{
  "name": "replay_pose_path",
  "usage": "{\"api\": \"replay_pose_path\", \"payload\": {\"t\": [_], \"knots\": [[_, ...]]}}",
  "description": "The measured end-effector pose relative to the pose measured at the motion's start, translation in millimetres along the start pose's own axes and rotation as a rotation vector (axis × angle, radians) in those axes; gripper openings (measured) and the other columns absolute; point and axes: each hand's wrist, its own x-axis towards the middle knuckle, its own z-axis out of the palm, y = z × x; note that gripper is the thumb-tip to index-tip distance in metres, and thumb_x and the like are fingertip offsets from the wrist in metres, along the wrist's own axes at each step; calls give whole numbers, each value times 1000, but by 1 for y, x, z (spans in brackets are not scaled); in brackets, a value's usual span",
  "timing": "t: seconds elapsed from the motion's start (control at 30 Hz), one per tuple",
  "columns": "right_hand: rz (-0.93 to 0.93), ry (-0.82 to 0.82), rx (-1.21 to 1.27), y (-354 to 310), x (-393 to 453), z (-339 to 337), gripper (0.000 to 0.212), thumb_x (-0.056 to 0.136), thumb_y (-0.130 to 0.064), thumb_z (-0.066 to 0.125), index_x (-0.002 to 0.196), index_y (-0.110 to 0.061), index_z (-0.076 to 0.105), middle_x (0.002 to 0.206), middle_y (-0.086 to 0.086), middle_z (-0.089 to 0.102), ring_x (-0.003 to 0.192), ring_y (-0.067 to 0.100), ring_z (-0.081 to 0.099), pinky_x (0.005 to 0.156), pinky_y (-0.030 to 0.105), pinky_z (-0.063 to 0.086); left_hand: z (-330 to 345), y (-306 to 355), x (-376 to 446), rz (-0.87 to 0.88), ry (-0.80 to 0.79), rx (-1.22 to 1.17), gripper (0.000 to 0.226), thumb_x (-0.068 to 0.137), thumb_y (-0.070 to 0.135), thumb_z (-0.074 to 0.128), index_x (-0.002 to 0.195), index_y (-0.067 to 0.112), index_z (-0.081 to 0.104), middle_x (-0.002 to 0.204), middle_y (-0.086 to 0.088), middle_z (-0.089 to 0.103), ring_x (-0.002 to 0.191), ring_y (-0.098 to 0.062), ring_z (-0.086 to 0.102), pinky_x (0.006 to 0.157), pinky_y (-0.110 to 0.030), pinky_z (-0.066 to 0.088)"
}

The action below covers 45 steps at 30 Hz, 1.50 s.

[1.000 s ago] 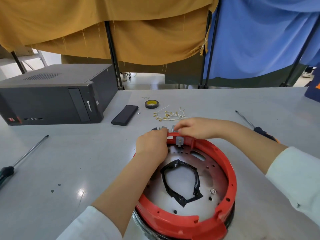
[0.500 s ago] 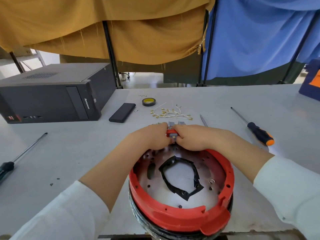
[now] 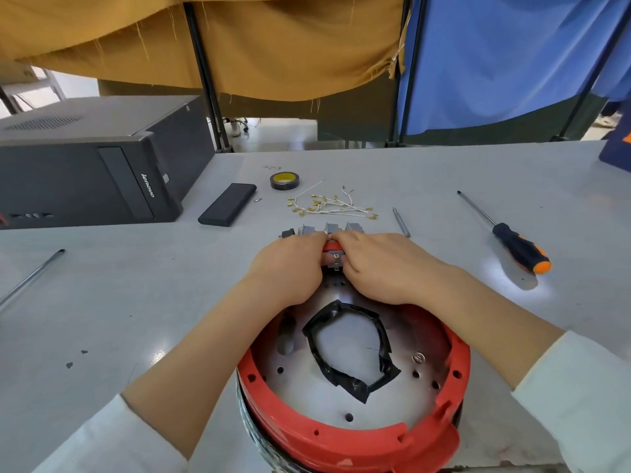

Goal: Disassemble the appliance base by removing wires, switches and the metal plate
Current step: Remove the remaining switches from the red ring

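At the base's (image 3: 351,435) far rim, left hand (image 3: 286,271) and right hand (image 3: 379,268) pinch a switch (image 3: 334,257); it likely wants even, squeezed-clip pushing.

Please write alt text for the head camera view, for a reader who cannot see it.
Both hands, left hand and right hand, pinch a small switch at the far rim of a red appliance base with its metal plate inside. Beyond lie removed switches, loose wires, a tape roll, screwdrivers and a black computer case.
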Motion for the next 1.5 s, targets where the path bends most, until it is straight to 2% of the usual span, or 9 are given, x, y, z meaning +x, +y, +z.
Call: {"api": "replay_pose_path", "payload": {"t": [0.2,0.4,0.5,0.67,0.83,1.0,1.17,1.27,1.5], "knots": [[38,-23,-4,-1,5,1,34,96,-30,30,127,-21,40,126,3,53,101,28,58,66,33,31,2,1,2,-65,37,14,19,96,25,40,114,26,48,106,-9,62,93,-32,57,64,-31,33],[22,-24,-19,-3,0,-2,53,95,-29,32,146,-24,19,143,3,42,114,28,54,74,36,38,-1,-1,-2,10,-21,-22,38,94,21,42,132,24,40,123,-5,58,107,-32,56,77,-35,41],[1,-15,-55,-3,-1,-2,55,96,-29,33,147,-23,15,143,2,39,115,28,54,71,35,36,0,-1,-4,7,3,-15,38,97,31,43,134,23,41,127,-3,56,111,-29,55,83,-37,42],[-16,-23,-72,-2,-1,-1,58,96,-26,36,149,-21,13,144,3,37,115,27,53,69,33,32,3,-2,-2,-5,47,21,32,97,26,42,129,23,43,118,-6,61,105,-31,57,72,-33,37],[-31,8,-126,-4,-1,0,58,96,-26,37,148,-17,15,142,5,40,112,28,55,67,33,31,0,0,-3,-10,63,-5,39,91,18,47,128,30,45,113,-6,63,101,-31,58,67,-31,35],[-44,47,-139,-5,-3,-1,49,94,-24,38,142,-17,26,126,6,50,99,29,59,62,33,30,-1,5,-5,-28,78,50,41,85,12,46,122,29,46,109,-7,62,94,-33,57,61,-31,31],[-45,44,-179,-7,-3,-1,37,93,-23,39,130,-16,35,115,5,53,92,28,60,58,33,29,-3,8,-5,-64,75,91,32,81,8,45,109,23,44,100,-10,60,72,-27,39,53,-31,26],[-43,47,-188,-7,-3,0,39,93,-23,40,130,-15,34,114,5,53,90,28,60,57,33,30,-3,9,-5,-61,84,107,28,81,7,45,105,21,43,95,-10,60,68,-26,36,47,-31,21],[-31,35,-225,-9,-4,0,40,92,-24,41,130,-13,34,112,6,52,86,28,60,54,33,28,-2,10,-6,-72,85,117,29,81,7,44,106,22,42,94,-9,59,69,-27,37,46,-30,20]]}}
